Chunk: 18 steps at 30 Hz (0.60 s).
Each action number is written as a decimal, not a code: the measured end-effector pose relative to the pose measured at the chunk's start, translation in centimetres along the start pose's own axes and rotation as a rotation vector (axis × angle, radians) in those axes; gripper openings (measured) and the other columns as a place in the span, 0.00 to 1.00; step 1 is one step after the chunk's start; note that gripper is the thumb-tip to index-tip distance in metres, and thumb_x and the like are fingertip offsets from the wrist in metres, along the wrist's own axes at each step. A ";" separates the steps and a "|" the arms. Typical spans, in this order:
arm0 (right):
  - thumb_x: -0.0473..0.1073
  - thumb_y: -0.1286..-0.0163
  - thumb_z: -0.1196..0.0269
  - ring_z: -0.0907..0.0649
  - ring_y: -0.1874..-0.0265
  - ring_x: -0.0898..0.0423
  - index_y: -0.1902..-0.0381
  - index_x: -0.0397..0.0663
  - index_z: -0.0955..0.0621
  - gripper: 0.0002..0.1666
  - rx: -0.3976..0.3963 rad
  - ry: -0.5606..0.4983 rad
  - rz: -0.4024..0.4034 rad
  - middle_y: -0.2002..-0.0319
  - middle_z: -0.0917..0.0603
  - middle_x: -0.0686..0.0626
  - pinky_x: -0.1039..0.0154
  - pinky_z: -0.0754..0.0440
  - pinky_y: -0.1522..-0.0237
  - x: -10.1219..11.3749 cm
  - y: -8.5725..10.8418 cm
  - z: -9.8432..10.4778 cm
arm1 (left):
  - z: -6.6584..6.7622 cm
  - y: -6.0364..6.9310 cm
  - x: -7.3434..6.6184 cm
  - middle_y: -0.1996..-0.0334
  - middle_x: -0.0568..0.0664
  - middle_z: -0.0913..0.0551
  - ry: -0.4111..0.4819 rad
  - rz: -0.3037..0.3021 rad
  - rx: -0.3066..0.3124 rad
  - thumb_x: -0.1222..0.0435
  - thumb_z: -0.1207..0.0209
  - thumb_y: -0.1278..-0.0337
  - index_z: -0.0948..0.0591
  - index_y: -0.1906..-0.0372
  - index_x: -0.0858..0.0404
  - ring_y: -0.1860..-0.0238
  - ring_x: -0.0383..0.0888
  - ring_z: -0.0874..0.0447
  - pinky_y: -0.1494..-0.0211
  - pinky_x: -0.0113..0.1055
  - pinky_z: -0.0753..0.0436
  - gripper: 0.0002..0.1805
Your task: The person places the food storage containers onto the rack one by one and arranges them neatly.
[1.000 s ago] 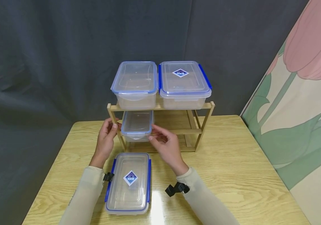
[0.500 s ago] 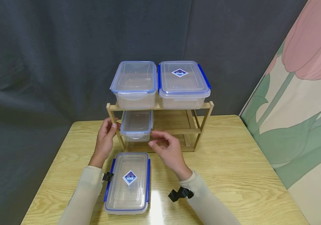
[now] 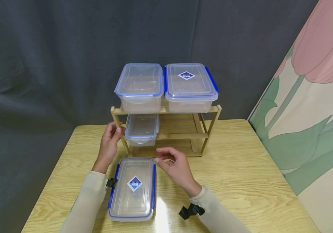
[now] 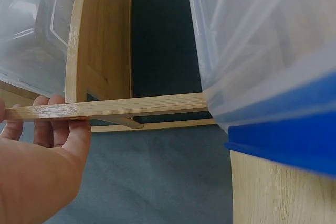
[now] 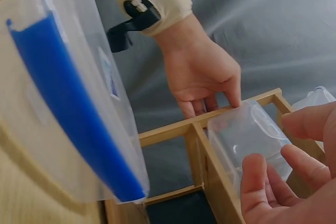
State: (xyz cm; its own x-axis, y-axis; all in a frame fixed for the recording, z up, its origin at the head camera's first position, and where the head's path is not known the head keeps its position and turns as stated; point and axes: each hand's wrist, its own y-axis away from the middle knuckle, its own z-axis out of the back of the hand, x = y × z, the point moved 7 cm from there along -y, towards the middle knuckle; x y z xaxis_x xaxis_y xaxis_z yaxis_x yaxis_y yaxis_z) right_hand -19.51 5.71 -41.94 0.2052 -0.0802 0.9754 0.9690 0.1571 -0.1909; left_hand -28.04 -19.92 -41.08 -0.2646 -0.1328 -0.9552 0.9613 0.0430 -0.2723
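Observation:
At the left front post of a wooden rack (image 3: pixel 181 136), my left hand (image 3: pixel 107 145) holds on, fingers wrapped round the post (image 4: pixel 131 107) in the left wrist view. Inside that post, a small clear lidded food container (image 3: pixel 141 126) with a light blue seal sits on the middle shelf. My right hand (image 3: pixel 176 166) hovers in front of the rack's lower shelf, fingers loosely bent and holding nothing. Below and left of it, a flat food container (image 3: pixel 131 204) with dark blue clips and a diamond sticker lies on the table.
Two larger lidded containers stand side by side on the rack's top: a left one (image 3: pixel 140 79) and a right one (image 3: pixel 191 88) with blue clips. The wooden table (image 3: pixel 242 168) extends right. A dark curtain (image 3: pixel 67 64) hangs behind; a tulip-patterned wall covering (image 3: pixel 309 136) is at right.
My right hand has left the small container's right side and moved down toward me. My left hand stays on the post, and the containers have hardly shifted.

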 end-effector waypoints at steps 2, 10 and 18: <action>0.34 0.31 0.28 0.15 0.57 0.55 0.45 0.43 0.13 0.17 0.008 0.002 -0.007 0.50 0.11 0.44 0.69 0.15 0.63 -0.3 0.3 0.0 | 0.0 0.0 0.0 0.52 0.44 0.20 0.002 -0.001 0.002 0.60 0.55 0.13 0.28 0.32 0.66 0.46 0.38 0.21 0.36 0.26 0.24 0.19; 0.35 0.31 0.27 0.14 0.56 0.55 0.44 0.43 0.14 0.18 0.043 -0.001 -0.031 0.48 0.13 0.41 0.68 0.13 0.61 -1.2 1.4 -0.3 | 0.0 0.0 -0.1 0.53 0.42 0.20 -0.006 -0.003 -0.002 0.60 0.56 0.13 0.30 0.31 0.70 0.46 0.37 0.21 0.36 0.26 0.24 0.21; 0.36 0.31 0.27 0.14 0.58 0.56 0.44 0.38 0.16 0.20 0.073 -0.004 -0.068 0.48 0.14 0.33 0.68 0.13 0.60 -2.1 2.5 -0.6 | 0.0 0.0 -0.1 0.55 0.37 0.20 0.005 -0.003 -0.002 0.61 0.56 0.13 0.30 0.32 0.69 0.47 0.38 0.21 0.36 0.28 0.24 0.19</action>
State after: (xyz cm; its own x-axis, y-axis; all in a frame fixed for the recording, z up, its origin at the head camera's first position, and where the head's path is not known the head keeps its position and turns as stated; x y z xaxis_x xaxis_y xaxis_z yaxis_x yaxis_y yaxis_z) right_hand -17.44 5.72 -44.56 0.1387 -0.0893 0.9863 0.9679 0.2229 -0.1159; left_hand -28.02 -19.87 -40.98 -0.2677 -0.1276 -0.9550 0.9603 0.0448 -0.2752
